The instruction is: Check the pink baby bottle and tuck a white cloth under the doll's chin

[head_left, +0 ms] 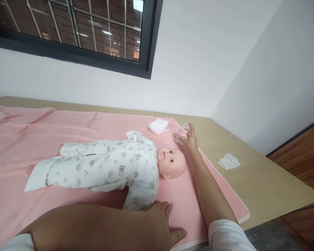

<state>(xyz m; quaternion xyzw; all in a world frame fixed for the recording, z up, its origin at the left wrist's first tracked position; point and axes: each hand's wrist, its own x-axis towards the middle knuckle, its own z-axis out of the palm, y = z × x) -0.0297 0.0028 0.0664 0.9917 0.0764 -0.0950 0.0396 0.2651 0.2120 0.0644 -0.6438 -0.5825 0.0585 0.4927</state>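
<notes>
A baby doll (172, 163) in white patterned clothes (115, 169) lies face up on a pink blanket (99, 200), head to the right. Beyond its head, my right hand (191, 139) is closed around a small baby bottle (183, 131) with a clear cap. The bottle leans a little; whether its base touches the blanket I cannot tell. Close to the doll's near sleeve, my left hand (163, 223) is open, thumb apart from the fingers, palm down over the blanket. I see nothing in it.
A white folded cloth or tissue (159, 125) lies behind the doll's head on the blanket. Another crumpled white tissue (229, 161) is on the tan tabletop (261, 181) at right. A white wall (188, 62) and a dark-framed window (149, 42) rise behind.
</notes>
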